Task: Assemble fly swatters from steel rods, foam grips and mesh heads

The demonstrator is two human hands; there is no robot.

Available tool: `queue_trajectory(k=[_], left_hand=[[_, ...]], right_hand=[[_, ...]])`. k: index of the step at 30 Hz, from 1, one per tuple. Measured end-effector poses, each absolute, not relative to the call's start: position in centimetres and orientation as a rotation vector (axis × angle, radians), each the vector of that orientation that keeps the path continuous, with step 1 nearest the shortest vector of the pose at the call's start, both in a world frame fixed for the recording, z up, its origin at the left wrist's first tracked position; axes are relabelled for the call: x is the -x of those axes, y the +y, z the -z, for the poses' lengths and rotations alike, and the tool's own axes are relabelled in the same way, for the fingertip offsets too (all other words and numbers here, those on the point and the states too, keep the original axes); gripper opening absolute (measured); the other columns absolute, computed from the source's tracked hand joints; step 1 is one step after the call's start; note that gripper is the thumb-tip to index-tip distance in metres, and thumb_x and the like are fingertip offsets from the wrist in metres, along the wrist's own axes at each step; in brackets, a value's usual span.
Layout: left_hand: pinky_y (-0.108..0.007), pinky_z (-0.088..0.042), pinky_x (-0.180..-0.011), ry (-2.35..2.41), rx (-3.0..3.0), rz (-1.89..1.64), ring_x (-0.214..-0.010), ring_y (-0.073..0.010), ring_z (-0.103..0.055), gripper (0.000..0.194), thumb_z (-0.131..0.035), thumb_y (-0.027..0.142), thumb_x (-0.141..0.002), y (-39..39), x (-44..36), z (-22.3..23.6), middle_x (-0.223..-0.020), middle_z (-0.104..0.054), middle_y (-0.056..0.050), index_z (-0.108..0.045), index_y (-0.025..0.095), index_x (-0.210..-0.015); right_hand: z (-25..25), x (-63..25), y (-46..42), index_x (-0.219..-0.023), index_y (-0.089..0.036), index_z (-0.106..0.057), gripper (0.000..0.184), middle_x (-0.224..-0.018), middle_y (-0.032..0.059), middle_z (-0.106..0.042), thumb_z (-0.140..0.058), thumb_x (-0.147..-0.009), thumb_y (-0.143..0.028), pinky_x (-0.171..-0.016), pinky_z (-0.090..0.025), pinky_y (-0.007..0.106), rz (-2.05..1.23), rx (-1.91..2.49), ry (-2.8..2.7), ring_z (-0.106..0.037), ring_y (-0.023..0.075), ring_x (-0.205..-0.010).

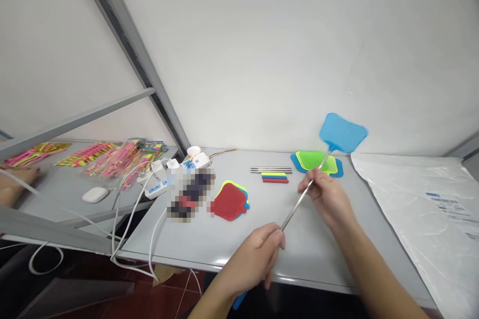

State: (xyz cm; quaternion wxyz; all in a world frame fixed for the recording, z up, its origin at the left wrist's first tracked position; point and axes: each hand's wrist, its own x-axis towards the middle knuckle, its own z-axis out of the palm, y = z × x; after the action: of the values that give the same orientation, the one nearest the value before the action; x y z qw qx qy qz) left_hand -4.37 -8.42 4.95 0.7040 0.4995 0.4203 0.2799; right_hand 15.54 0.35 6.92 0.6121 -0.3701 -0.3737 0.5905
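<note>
A fly swatter with a blue mesh head (342, 133) and a thin metal rod runs diagonally above the table. My left hand (258, 254) is closed round its lower end, where a bit of blue handle shows below. Higher up, the fingers of my right hand (329, 197) grip the rod below the head. Beyond the right hand lie stacked green, yellow and blue swatter heads (314, 160). Several metal rods (270, 170) rest beside yellow, blue and red handle tubes (275, 180). Further left is another pile, with a red swatter head (230, 202) on top.
A white plastic package (422, 209) covers the table's right side. Power strips (155, 187) and loose white cables (116, 239) lie at the left. Past a grey metal frame (127, 35) are bagged pink and yellow items (119, 159) and another person's hand (20, 179).
</note>
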Motion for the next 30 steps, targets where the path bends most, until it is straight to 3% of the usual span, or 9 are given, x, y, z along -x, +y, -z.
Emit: queue_trajectory(k=[3,8,12,19,24,30], left_hand=[[-0.016,-0.034,-0.036,0.948,-1.174,-0.586,-0.035,-0.0075,-0.028,0.029,-0.038,0.046,-0.096,-8.6,4.8,-5.0,-0.044,-0.030,0.010,-0.049,0.021,-0.084],[-0.018,-0.038,-0.038,0.974,-1.149,-0.605,-0.037,-0.0075,-0.026,0.031,-0.037,0.049,-0.095,-7.5,4.1,-4.7,-0.047,-0.029,0.010,-0.049,0.022,-0.084],[-0.019,-0.039,-0.039,0.962,-1.154,-0.629,-0.039,-0.0080,-0.025,0.033,-0.035,0.050,-0.095,-6.4,3.8,-4.7,-0.048,-0.029,0.010,-0.049,0.022,-0.086],[-0.019,-0.036,-0.042,1.007,-1.274,-0.451,-0.042,-0.0090,-0.030,0.032,-0.037,0.050,-0.095,-6.4,5.9,-5.4,-0.050,-0.031,0.009,-0.050,0.022,-0.087],[-0.020,-0.031,-0.044,1.033,-1.357,-0.495,-0.044,-0.0095,-0.034,0.035,-0.033,0.050,-0.096,-6.2,5.5,-4.9,-0.050,-0.034,0.009,-0.050,0.021,-0.087],[-0.022,-0.031,-0.053,1.061,-1.555,-0.405,-0.054,-0.0102,-0.037,0.031,-0.033,0.045,-0.096,-6.0,5.7,-6.9,-0.060,-0.039,0.007,-0.050,0.020,-0.085]], right_hand=[[-7.6,-16.9,1.6,-0.069,-0.020,-0.062,0.029,-0.060,-0.0012,-0.057,-0.068,-0.081,-0.046,-0.062,-0.050,0.029,-1.304,0.822,-0.771,-0.058,0.0150,-0.060],[-6.2,-14.3,-0.6,-0.086,-0.018,-0.068,0.035,-0.078,0.0055,-0.068,-0.060,-0.085,-0.053,-0.070,-0.051,0.033,-1.453,0.880,-0.976,-0.064,0.0180,-0.070],[-5.4,-13.2,-1.8,-0.077,-0.017,-0.064,0.037,-0.071,0.0060,-0.069,-0.058,-0.086,-0.052,-0.070,-0.050,0.032,-1.561,0.951,-1.075,-0.064,0.0182,-0.070],[-7.3,-17.7,2.2,-0.072,-0.020,-0.059,0.034,-0.061,-0.0016,-0.060,-0.065,-0.081,-0.052,-0.065,-0.051,0.029,-1.282,0.870,-0.810,-0.061,0.0155,-0.063],[-6.0,-14.7,-0.2,-0.088,-0.019,-0.063,0.035,-0.085,0.0071,-0.071,-0.054,-0.089,-0.052,-0.073,-0.051,0.034,-1.428,0.841,-0.924,-0.066,0.0205,-0.080],[-5.8,-14.2,-3.0,-0.072,-0.021,-0.054,0.035,-0.063,0.0028,-0.066,-0.050,-0.093,-0.049,-0.075,-0.047,0.032,-1.403,0.884,-1.012,-0.065,0.0194,-0.074]])
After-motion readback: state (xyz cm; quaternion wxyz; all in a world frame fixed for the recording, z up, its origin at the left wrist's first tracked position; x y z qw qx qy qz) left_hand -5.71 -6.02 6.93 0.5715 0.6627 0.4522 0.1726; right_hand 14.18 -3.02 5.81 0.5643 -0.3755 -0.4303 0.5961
